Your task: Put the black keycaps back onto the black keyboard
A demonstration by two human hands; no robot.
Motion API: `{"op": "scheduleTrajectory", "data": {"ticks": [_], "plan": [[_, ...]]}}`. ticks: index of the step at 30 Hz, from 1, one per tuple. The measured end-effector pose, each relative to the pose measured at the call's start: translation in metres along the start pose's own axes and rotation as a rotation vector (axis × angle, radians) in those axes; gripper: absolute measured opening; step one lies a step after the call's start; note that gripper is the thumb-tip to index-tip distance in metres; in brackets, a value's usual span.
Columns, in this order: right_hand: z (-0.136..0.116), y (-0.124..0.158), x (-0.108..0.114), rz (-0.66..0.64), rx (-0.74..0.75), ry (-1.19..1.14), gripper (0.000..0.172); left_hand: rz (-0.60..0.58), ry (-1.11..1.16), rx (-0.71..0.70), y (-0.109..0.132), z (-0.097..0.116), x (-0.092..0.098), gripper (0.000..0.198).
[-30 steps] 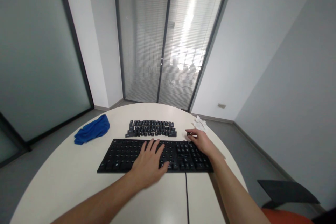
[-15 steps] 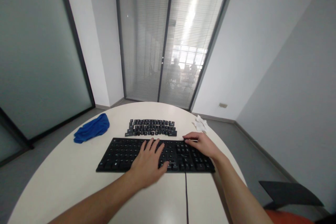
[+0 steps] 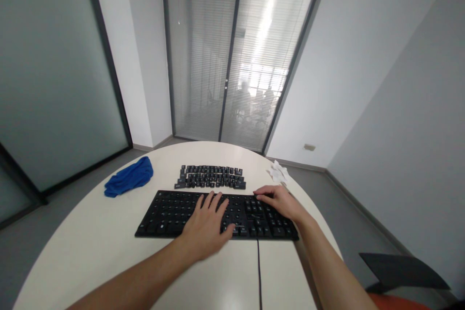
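Note:
A black keyboard [image 3: 170, 213] lies across the table, with many of its keycaps off in the main block. My left hand [image 3: 205, 227] rests on its middle, palm down with fingers spread. At the upper edge, near the top of the number-pad side, my right hand [image 3: 278, 199] has thumb and fingers drawn together. Whatever sits between those fingertips is too small and hidden to make out. Just beyond the keyboard, loose black keycaps [image 3: 210, 177] are laid out in rows.
A blue cloth [image 3: 130, 178] lies at the left of the round white table [image 3: 90, 247]. Crumpled white tissue [image 3: 279, 172] is near the right edge. The keyboard's cable [image 3: 259, 273] runs toward me. A dark chair part [image 3: 403, 270] stands at lower right.
The view has shifted very slightly. Both hands keep nearly the same places on the keyboard, with only a small movement at the right fingertips.

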State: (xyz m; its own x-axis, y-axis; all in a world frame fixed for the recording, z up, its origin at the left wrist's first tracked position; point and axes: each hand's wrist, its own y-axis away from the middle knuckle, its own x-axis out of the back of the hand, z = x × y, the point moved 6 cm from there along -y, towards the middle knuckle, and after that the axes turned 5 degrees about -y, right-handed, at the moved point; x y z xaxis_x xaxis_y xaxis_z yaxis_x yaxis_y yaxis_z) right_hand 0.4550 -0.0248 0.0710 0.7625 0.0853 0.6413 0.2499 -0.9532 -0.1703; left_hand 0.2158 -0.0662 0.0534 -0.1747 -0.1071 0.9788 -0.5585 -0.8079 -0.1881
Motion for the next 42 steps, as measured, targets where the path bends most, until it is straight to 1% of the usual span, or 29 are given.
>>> {"op": "scheduleTrajectory", "data": {"ticks": [7, 12, 17, 23, 25, 29, 33, 36, 42], "plan": [[-0.001, 0.0, 0.0, 0.002, 0.001, 0.001, 0.028, 0.005, 0.008, 0.0, 0.001, 0.0, 0.001, 0.065], [0.002, -0.001, 0.0, 0.024, -0.03, -0.014, 0.028, 0.013, 0.006, -0.004, 0.0, 0.0, -0.001, 0.064], [-0.003, -0.001, -0.001, 0.002, 0.005, -0.005, 0.03, 0.014, 0.005, -0.002, 0.0, 0.0, -0.002, 0.065], [0.005, -0.002, 0.0, 0.081, -0.048, 0.064, 0.037, 0.014, 0.008, -0.003, 0.0, -0.001, -0.002, 0.066], [0.01, -0.002, 0.0, 0.071, -0.078, 0.097, 0.038, 0.011, 0.011, -0.001, 0.0, -0.001, -0.002, 0.066], [0.021, -0.002, -0.001, 0.008, -0.153, 0.12, 0.044, 0.011, 0.02, -0.002, 0.0, -0.001, -0.003, 0.066], [0.023, -0.004, -0.002, -0.025, -0.194, 0.102, 0.048, 0.017, 0.023, -0.002, 0.001, -0.001, -0.001, 0.066], [0.023, -0.005, -0.003, -0.048, -0.217, 0.091, 0.048, 0.019, 0.019, 0.0, 0.001, 0.0, 0.0, 0.065], [0.023, -0.007, -0.004, -0.054, -0.213, 0.095, 0.044, 0.014, 0.02, 0.002, 0.0, -0.001, -0.003, 0.067]]}}
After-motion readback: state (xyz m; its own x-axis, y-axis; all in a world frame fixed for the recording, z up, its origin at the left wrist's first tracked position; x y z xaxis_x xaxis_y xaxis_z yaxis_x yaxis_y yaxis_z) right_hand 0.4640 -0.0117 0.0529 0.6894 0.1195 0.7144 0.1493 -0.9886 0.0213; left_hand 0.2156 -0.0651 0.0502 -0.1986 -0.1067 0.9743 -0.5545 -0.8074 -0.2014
